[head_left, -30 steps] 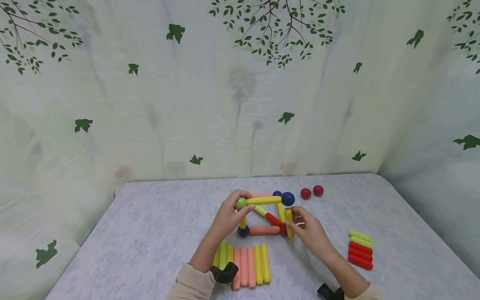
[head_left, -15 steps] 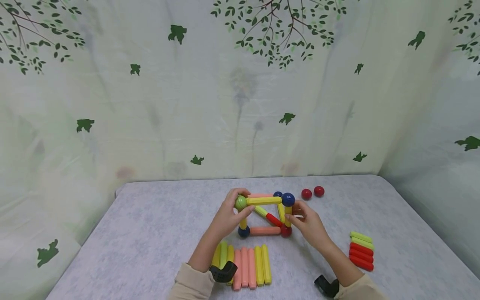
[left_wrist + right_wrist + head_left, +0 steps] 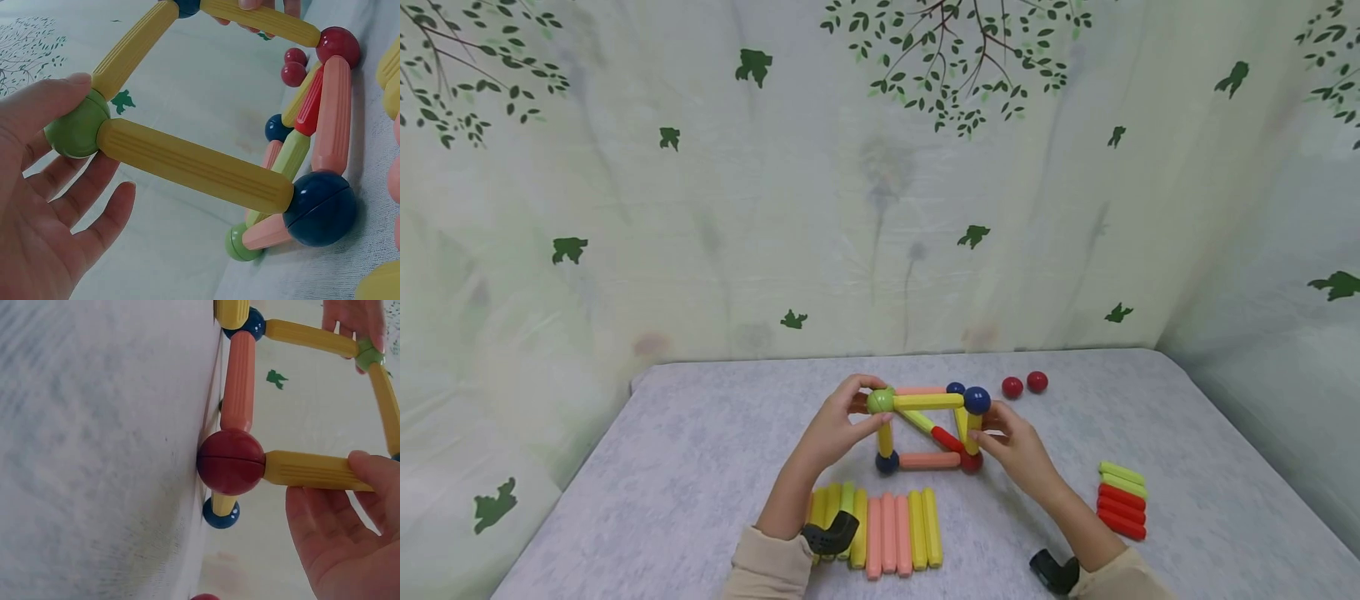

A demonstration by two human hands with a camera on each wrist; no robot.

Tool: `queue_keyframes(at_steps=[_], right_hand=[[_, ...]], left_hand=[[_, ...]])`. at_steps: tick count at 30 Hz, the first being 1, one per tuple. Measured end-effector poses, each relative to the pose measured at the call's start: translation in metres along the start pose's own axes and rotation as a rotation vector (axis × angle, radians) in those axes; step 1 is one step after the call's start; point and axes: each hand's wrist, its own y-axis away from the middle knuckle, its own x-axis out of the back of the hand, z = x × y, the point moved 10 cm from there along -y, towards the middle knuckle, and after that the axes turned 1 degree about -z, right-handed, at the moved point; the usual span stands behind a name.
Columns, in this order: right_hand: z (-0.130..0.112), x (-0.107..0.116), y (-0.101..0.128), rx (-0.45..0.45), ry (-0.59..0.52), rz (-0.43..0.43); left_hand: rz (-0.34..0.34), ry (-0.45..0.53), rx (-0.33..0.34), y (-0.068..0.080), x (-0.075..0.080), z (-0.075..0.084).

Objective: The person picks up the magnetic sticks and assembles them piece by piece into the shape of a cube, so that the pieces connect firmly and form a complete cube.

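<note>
A frame of toy building rods and balls stands on the table. My left hand (image 3: 838, 427) holds the green ball (image 3: 880, 402) at its upper left corner, thumb and fingers on either side. A yellow top rod (image 3: 928, 402) runs from that ball to a large blue ball (image 3: 977, 400). My right hand (image 3: 1018, 450) pinches the yellow upright rod (image 3: 312, 470) between the large blue ball and a red ball (image 3: 231, 462) at the bottom. A pink rod (image 3: 929, 461) joins the red ball to the lower-left blue ball (image 3: 887, 462). Lime and red rods (image 3: 946, 438) cross the base diagonally.
Yellow, lime and pink rods (image 3: 889, 533) lie in a row in front of the frame, partly hidden by the left wrist. Short lime and red rods (image 3: 1122, 500) lie stacked at the right. Two loose red balls (image 3: 1012, 387) sit at the back near the wall.
The yellow rod in my right hand moved from leaning beside the frame to upright between the red and large blue balls. My left hand shifted slightly left on the green ball.
</note>
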Motion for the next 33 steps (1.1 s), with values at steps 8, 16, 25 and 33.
queue_keyframes(at_steps=[8,16,25,33], right_hand=[[-0.023,0.009,0.002,0.172,0.073,0.035],[-0.031,0.011,0.005,0.213,0.147,0.022],[-0.020,0.060,0.042,0.094,0.276,-0.006],[0.023,0.094,0.090,-0.123,0.478,-0.149]], left_hand=[[-0.007,-0.008,-0.006,-0.001,-0.002,0.000],[0.000,-0.015,0.009,-0.001,-0.002,-0.003],[-0.010,-0.224,0.129,0.041,0.026,-0.014],[-0.086,-0.333,0.373,0.108,0.036,-0.058]])
